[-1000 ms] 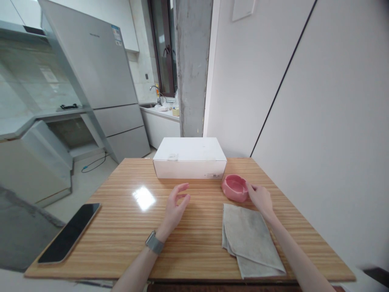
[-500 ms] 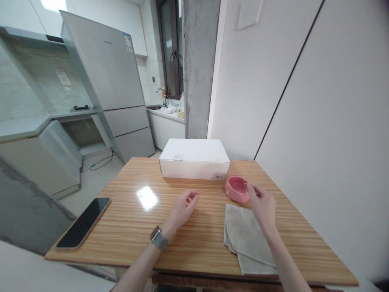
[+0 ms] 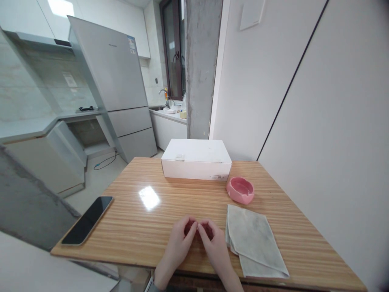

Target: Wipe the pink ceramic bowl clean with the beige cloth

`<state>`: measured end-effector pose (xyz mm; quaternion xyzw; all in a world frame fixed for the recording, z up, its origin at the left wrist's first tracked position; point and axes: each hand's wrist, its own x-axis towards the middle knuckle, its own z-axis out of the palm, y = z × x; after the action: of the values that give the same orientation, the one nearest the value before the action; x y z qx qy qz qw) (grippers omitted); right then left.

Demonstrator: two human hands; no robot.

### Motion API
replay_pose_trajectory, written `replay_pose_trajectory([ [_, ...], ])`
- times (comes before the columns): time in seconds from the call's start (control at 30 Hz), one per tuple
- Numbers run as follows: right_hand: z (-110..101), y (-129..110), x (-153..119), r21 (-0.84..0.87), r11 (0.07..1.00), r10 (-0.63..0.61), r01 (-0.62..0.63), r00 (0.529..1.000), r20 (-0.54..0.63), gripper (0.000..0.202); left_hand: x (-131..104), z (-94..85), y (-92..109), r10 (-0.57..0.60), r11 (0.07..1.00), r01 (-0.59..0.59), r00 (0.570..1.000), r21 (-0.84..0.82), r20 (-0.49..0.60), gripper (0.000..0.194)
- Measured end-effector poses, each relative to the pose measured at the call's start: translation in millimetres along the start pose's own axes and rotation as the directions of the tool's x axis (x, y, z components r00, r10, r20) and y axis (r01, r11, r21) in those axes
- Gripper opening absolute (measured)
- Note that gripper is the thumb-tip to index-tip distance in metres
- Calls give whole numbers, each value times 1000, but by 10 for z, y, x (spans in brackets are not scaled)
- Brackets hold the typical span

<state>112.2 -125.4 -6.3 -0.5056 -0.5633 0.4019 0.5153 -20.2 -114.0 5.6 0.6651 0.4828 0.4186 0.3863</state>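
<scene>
Pink, the notched ashtray [image 3: 240, 194] sits near the white cardboard box [image 3: 194, 168], beyond the folded grey cloth [image 3: 253, 239], while our left hand [image 3: 178, 242] and right hand [image 3: 216, 246] meet at the fingertips, pinching something or nothing, we cannot tell, and sweeping outward could rumple the cloth.

Both hands [image 3: 197, 239] together above wooden table [image 3: 133, 219].

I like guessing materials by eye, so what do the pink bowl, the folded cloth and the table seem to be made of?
Pink bowl: perhaps glazed ceramic, though plastic is possible; smooth, with soft highlights.
Cloth: probably woven fabric or microfiber, matte; it lies in limp folds.
Table: wood or wood-look laminate, glossy; striped grain and a bright light reflection.
</scene>
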Motion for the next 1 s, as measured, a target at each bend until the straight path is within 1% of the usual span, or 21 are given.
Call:
replay_pose_trajectory([
  [0.2,-34,17,-16,14,1000,10,-10,1000,22,29,-35,-9,-14,3,1000,-3,1000,7,6,25],
  [0.43,-46,21,-32,2,1000,27,-27,1000,10,30,-48,-12,-10,6,1000,-7,1000,20,27,26],
  [0.63,-56,-10,-23,-19,1000,12,-12,1000,17,28,-58,-8,13,3,999,-4,1000,44,16,25],
  [0.77,-52,-34,-30,-14,1000,10,-9,1000,21,28,-58,-7,5,9,999,-9,1000,32,19,24],
  [1.0,-43,9,-35,-22,1000,4,-3,999,37,28,-53,4,-36,9,999,-10,1000,42,22,24],
])
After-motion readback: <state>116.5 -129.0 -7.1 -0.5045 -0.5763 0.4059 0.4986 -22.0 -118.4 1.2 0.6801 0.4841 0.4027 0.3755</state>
